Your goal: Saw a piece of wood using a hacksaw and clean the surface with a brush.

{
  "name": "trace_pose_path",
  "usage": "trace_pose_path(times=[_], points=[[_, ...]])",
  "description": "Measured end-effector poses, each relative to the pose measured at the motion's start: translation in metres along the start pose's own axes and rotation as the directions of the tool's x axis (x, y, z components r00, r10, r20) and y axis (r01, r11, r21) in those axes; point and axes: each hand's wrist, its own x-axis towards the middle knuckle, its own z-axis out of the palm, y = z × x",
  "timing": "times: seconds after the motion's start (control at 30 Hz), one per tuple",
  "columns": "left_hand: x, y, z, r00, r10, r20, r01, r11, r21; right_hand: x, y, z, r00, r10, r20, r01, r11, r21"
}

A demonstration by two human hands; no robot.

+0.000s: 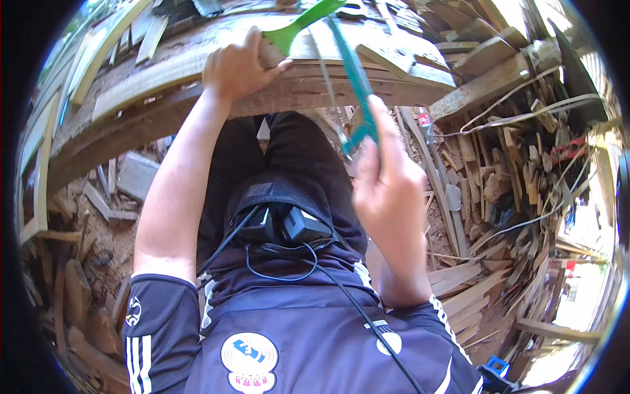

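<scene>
Shirt (308,328) nearest, right fingers (388,134) curl round teal saw (354,72).

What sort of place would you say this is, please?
Most likely a rough woodworking shop: a thick wooden work surface, a teal-framed saw in the right hand, and heaped wood scraps.

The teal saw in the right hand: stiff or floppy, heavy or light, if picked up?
The saw will probably feel stiff, since its frame looks thick and straight. Its thin blade might flex if pushed sideways. With an open gap between the two, it is perhaps fairly light for its size.
</scene>
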Motion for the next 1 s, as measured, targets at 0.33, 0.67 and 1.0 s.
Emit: trace_pose_path(times=[0.33, 0.67, 1.0], points=[[0.004, -0.001, 0.006, 0.999, -0.035, -0.024, 0.036, 0.999, 0.028, -0.036, -0.006, -0.064, 0.998, 0.05, 0.024, -0.053, 0.989, 0.141], [0.001, -0.014, 0.017, 0.997, -0.038, -0.073, 0.045, 0.994, 0.097, 0.02, 0.027, 0.034, 0.988, 0.017, 0.157, -0.006, 0.998, -0.069], [0.0, -0.008, 0.008, 0.995, 0.058, -0.075, -0.051, 0.994, 0.093, 0.012, 0.029, 0.029, 0.996, 0.009, -0.086, 0.002, 0.992, 0.129]])
